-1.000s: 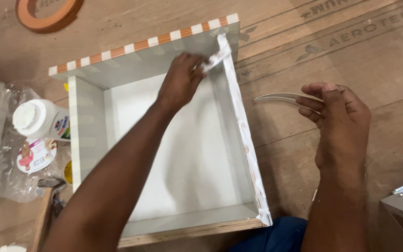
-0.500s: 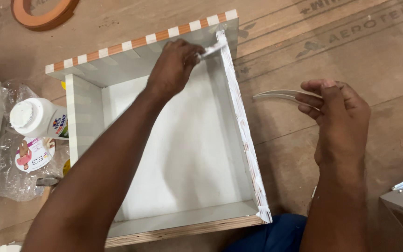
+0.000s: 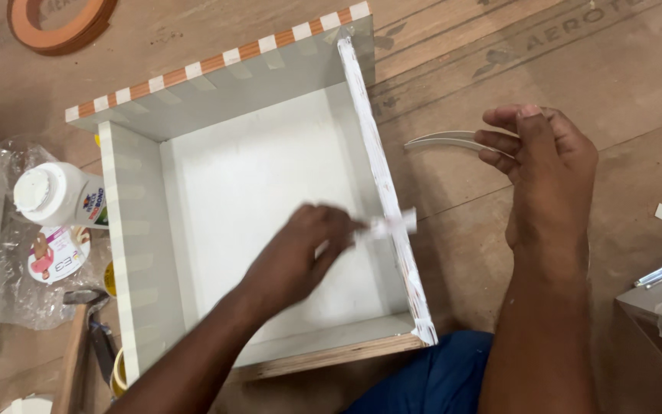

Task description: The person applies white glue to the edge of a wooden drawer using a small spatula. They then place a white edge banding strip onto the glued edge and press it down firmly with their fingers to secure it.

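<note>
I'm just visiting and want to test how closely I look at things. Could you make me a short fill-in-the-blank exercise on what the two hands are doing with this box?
1. The left hand presses a small white spreader against the box's ____ wall edge.
2. The right hand holds thin curved strips over the ____ floor, outside the box.
3. The far rim of the box has a pattern of orange and ____ squares.
4. The white bottle lies to the ____ of the box.

Missing words: right; wooden; white; left

L hand (image 3: 300,249) pinched, R hand (image 3: 545,153) curled, fingers gripping
</note>
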